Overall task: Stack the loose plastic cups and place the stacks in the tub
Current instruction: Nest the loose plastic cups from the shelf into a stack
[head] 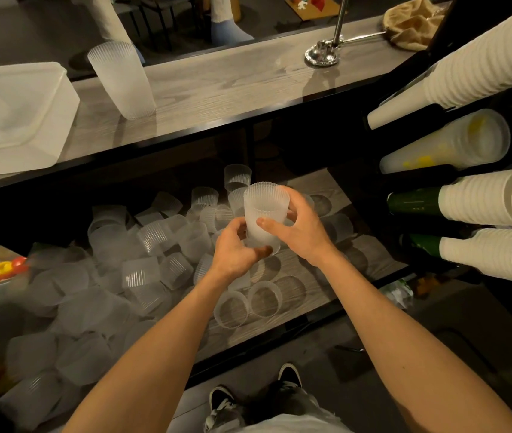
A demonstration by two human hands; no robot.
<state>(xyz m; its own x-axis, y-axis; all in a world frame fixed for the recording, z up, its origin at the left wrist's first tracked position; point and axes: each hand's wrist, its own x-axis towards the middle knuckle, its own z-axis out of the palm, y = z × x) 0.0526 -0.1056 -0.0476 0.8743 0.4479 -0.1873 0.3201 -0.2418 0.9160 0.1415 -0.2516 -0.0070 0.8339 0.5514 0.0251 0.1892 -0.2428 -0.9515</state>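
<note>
Both my hands hold a short stack of frosted ribbed plastic cups (264, 210) upright above the lower shelf. My left hand (239, 251) grips its base from the left and below. My right hand (298, 229) wraps its side from the right. Several loose frosted cups (142, 270) lie jumbled over the lower shelf, left of and under my hands. A taller stack of the same cups (122, 79) stands on the upper counter. The translucent white tub (14, 120) sits at the counter's left end.
Racks of stacked white paper cups (492, 198) and frosted cups (454, 145) jut out on the right. A chrome stand (323, 53) and a tan cloth (410, 23) sit on the wooden counter (233, 85). A red and yellow object (8, 267) lies far left.
</note>
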